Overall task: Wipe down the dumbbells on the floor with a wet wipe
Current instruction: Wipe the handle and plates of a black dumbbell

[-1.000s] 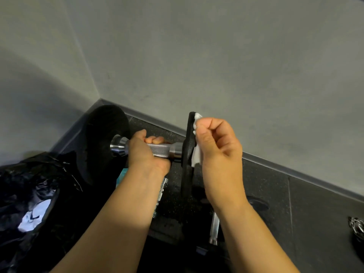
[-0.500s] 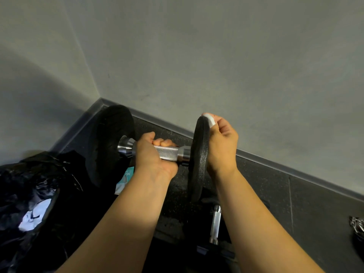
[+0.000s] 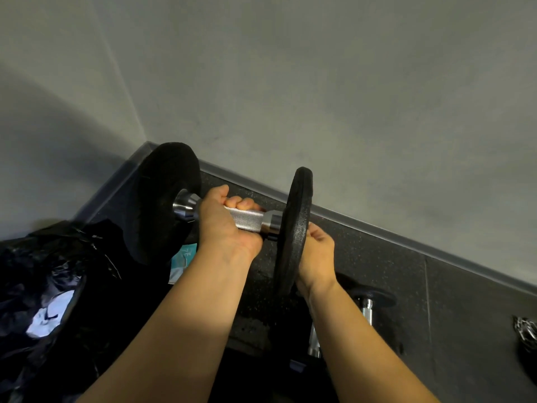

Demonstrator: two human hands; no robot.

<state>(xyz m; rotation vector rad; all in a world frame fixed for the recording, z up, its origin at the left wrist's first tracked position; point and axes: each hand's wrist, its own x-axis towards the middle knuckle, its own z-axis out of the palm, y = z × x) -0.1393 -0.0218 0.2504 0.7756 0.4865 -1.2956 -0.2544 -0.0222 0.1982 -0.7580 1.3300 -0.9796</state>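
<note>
Dumbbell [image 3: 248, 219] is held up off the floor [image 3: 453, 289], centre of frame, bar roughly level, tilting slightly down to the right. Left hand [image 3: 228, 225] is wrapped tight around the knurled chrome handle, fingers curled over the top and thumb side toward the left plate [image 3: 164, 199]. That plate is big, black, and faces the camera in the left-centre. The right plate [image 3: 296, 228] is seen nearly edge-on, just right of centre.

Right hand [image 3: 316, 254] is up against the outer face of the right plate, at its lower half. Its fingers are tucked behind the plate edge, so cannot tell if they are curled on anything or flat on the metal. Wipe not visible from this angle.

Lower left: black bin bag [image 3: 43, 274], crumpled, with a white scrap [image 3: 49, 315] inside. A teal packet [image 3: 183, 261] peeks out below the left plate, on the floor. Second dumbbell [image 3: 366, 311] lies on the floor lower right of centre, partly behind the right forearm, chrome bar showing. A small chrome item [image 3: 526, 333] sits at the far right edge, too cut off to identify. Grey wall [image 3: 319, 82] fills the top, with a grey skirting strip [image 3: 406, 238] running diagonally.
</note>
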